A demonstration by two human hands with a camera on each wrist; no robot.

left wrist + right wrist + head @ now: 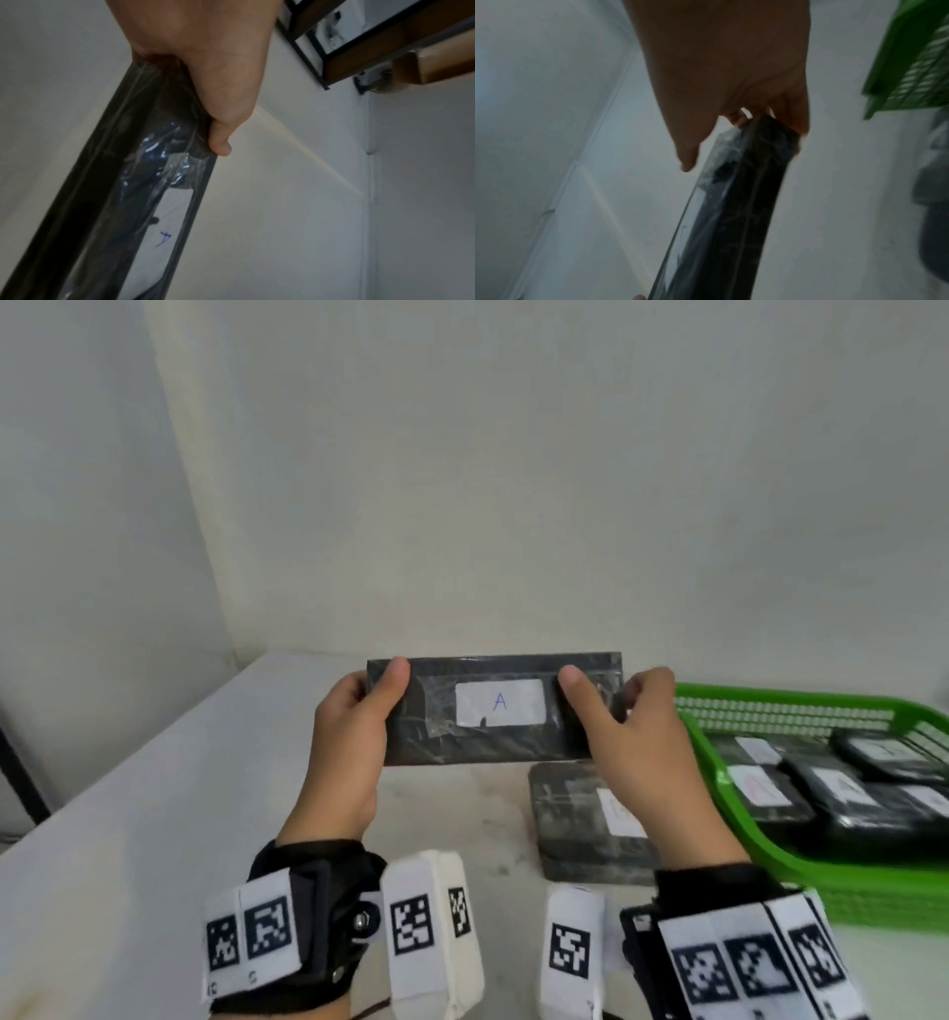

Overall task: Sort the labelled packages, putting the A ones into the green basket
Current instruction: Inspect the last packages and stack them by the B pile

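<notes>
A long black wrapped package [493,737] with a white label reading A is held up above the table, its face toward me. My left hand [354,726] grips its left end with the thumb on the front. My right hand [621,726] grips the right end the same way. The left wrist view shows the package [123,182] edge-on with the A label, held by the left hand [205,71]. In the right wrist view the package [736,203] runs down from the right hand [731,81]. The green basket [719,747] stands at the right and holds several black packages labelled A.
Another black package [575,824] with a partly hidden label lies on the white table [154,814] under my right hand, next to the basket. A pale wall stands behind. The basket's green corner [911,60] shows in the right wrist view.
</notes>
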